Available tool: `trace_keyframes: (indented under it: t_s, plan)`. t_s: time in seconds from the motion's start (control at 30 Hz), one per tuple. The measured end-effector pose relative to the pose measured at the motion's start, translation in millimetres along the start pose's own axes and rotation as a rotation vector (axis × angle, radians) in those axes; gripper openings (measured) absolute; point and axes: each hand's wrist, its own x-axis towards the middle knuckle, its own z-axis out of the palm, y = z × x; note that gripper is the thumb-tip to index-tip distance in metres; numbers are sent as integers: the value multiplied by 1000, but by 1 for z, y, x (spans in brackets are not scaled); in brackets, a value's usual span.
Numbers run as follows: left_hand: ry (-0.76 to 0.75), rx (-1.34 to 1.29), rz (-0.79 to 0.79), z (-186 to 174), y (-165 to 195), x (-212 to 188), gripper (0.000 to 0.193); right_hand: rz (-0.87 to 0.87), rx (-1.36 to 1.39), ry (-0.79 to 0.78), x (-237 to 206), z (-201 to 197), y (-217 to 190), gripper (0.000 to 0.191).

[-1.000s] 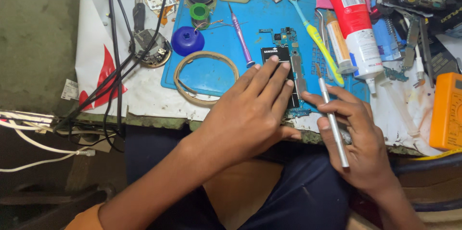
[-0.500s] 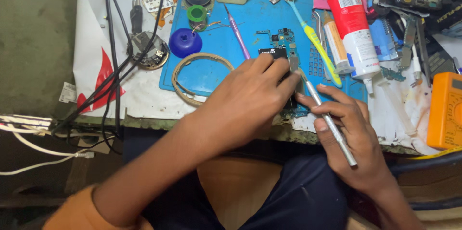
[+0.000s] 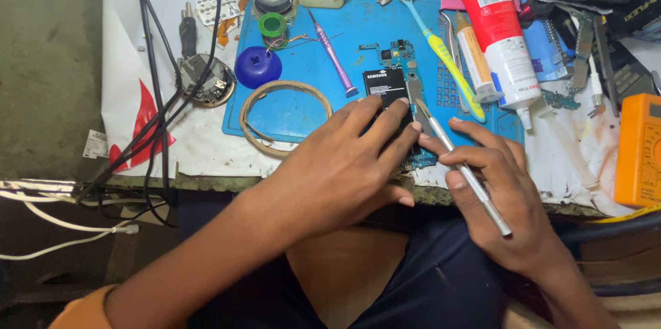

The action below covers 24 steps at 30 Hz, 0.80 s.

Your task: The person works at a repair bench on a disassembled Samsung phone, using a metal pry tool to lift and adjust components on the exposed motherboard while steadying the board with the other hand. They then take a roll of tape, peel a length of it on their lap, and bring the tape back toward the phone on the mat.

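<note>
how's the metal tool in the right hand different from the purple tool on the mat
The metal tool is silver and gripped in the right hand, its tip at the phone board. The purple tool lies loose on the blue mat, untouched by either hand. The metal tool looks longer and plainer; the purple one has a silver tip. Both are slim rods lying diagonally.

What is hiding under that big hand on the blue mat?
Under the left hand lies an opened phone; its black battery and green board peek out above the fingers. The lower part is covered.
</note>
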Motion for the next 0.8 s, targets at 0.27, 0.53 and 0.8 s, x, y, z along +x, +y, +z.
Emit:
trace_keyframes:
  t_s: [0.27,0.53,0.8]
  plan:
    - [8,43,-55,13,2,-8,89,23,19,-13,0,0,0,23]
    - [2,49,-52,13,-1,-6,88,7,65,-16,-1,1,3,24]
    - [-6,50,-52,10,1,-1,85,51,168,4,-4,1,3,23]
